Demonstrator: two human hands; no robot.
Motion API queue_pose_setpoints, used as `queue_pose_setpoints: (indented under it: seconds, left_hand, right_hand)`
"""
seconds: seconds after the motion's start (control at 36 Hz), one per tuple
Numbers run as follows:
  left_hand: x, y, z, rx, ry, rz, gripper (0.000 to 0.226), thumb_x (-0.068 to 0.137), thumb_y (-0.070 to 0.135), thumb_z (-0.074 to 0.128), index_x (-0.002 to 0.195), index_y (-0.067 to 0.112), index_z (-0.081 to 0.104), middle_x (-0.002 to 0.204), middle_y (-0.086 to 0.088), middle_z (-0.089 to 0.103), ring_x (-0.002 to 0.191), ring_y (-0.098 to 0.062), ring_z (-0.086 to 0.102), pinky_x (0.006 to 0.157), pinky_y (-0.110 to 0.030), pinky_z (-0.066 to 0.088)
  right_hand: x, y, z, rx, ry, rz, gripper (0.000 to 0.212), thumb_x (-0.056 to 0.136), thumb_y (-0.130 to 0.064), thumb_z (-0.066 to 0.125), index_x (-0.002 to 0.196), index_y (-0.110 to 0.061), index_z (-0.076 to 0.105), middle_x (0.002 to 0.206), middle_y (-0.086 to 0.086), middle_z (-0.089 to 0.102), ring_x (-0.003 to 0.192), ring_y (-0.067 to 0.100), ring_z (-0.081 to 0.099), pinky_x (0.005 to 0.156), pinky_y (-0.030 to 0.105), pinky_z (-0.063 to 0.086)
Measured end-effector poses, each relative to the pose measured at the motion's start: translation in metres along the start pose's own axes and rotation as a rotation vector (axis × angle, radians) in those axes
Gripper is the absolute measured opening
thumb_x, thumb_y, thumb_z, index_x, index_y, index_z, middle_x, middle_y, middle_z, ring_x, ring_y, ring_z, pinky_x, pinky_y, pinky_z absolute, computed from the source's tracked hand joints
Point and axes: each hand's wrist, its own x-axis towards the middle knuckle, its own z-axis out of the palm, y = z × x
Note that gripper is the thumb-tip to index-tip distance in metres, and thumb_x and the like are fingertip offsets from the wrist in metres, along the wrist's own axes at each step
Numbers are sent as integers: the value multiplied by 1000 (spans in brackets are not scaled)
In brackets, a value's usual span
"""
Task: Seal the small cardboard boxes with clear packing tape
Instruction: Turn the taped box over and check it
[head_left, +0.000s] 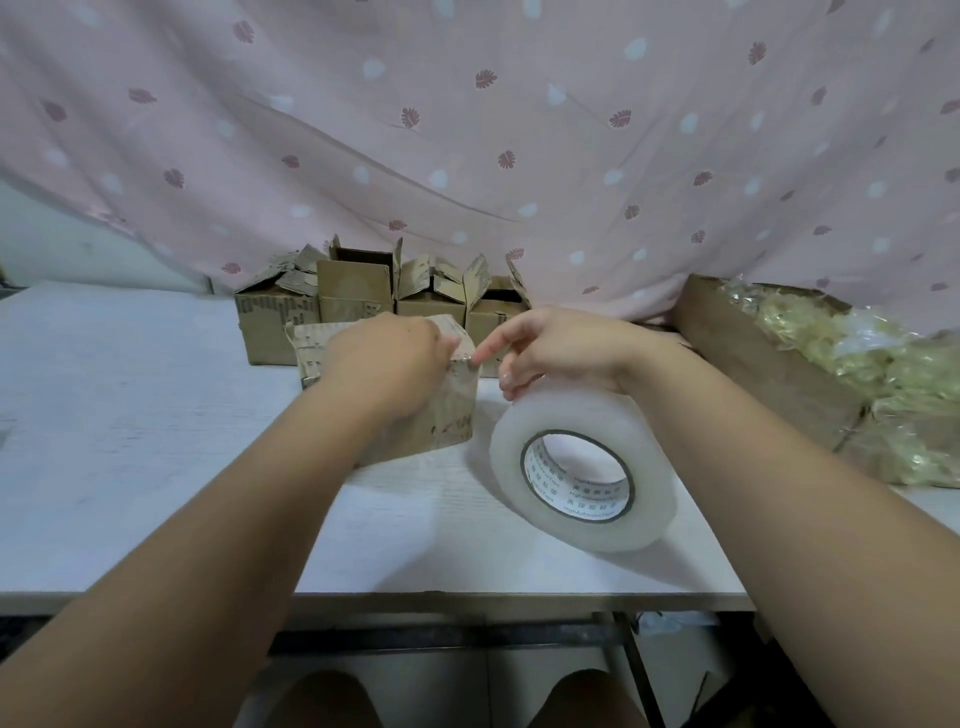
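- Your roll of clear packing tape stands on edge on the table, right of centre.
- Your right hand curls its fingers over the roll's top, index finger reaching the box corner.
- Your left hand grips the small cardboard box at centre, fingers curled over its top.
- Open boxes stand in a row behind.

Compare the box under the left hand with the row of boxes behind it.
The front box has its top flaps folded down; the back boxes have flaps standing up, open. The front box is gripped by the left hand, beside the tape roll held by the right hand; the back boxes stand untouched by the curtain. All are small, worn brown cardboard.
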Motion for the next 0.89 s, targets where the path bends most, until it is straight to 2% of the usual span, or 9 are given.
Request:
queue_pose_setpoints:
  seconds: [0.06, 0.11, 0.22, 0.31, 0.36, 0.47, 0.64, 0.81, 0.89]
  left_hand:
    - [2, -1, 1, 93, 107, 12, 46, 97, 57, 33, 95, 20, 62, 85, 2, 57, 80, -20, 50, 62, -31, 36]
    - [7, -4, 4, 139, 153, 84, 46, 90, 66, 38, 89, 22, 52, 89, 2, 52, 88, -20, 48, 72, -35, 41]
    - [15, -13, 5, -16, -4, 145, 44, 85, 67, 45, 94, 25, 39, 116, -4, 50, 116, -27, 43, 103, -48, 36]
    - [18, -15, 6, -122, -104, 177, 53, 87, 60, 53, 122, 21, 43, 126, -2, 52, 119, -27, 48, 109, -54, 28]
    - [19, -16, 5, -114, -147, 186, 71, 86, 56, 58, 143, 23, 31, 145, -3, 44, 129, -28, 44, 113, -56, 22]
    - [21, -16, 9, 72, -165, 215, 78, 86, 55, 60, 149, 27, 23, 157, -3, 24, 138, -32, 31, 113, -56, 22]
    - [22, -10, 15, 108, -136, 81, 73, 86, 55, 60, 145, 24, 30, 155, -10, 27, 137, -36, 32, 111, -56, 22]
    - [22, -13, 4, 52, -226, 32, 89, 80, 45, 73, 150, 27, 21, 156, -9, 24, 140, -36, 26, 113, -54, 19]
    - [19, -15, -6, 97, -279, -16, 88, 80, 57, 67, 150, 32, 20, 153, -10, 28, 137, -38, 28, 109, -54, 24]
  right_hand:
    - [-1, -1, 1, -17, 7, 13, 25, 88, -1, 62, 102, -20, 71, 87, 11, 70, 79, 19, 64, 78, 31, 50]
    - [-1, -1, 2, -44, 33, 17, 19, 88, -3, 63, 97, -17, 72, 81, 6, 71, 73, 15, 63, 70, 25, 50]
    - [0, -3, 4, -77, 45, 13, 18, 87, -1, 61, 84, -15, 72, 66, -2, 67, 59, 9, 60, 58, 18, 48]
    - [1, -3, 6, -71, 57, -1, 17, 87, -2, 59, 81, -13, 71, 60, -6, 65, 51, 3, 58, 50, 13, 44]
    - [2, -3, 6, -72, 70, -15, 18, 88, -2, 59, 79, -13, 69, 59, -8, 64, 50, 1, 58, 48, 11, 43]
    - [3, -2, 7, -105, 75, -37, 19, 89, -3, 59, 78, -16, 67, 60, -10, 64, 51, 0, 58, 49, 10, 42]
    - [6, -1, 7, -163, 55, -59, 21, 90, -6, 62, 75, -21, 66, 58, -11, 63, 53, 2, 56, 60, 20, 44]
    - [9, -4, 9, -204, 39, -67, 21, 90, -8, 64, 75, -22, 67, 54, -16, 64, 51, -5, 57, 52, 7, 41]
    - [12, -8, 12, -231, 40, -59, 21, 89, -7, 64, 74, -22, 67, 55, -15, 65, 50, -7, 57, 51, 6, 41]
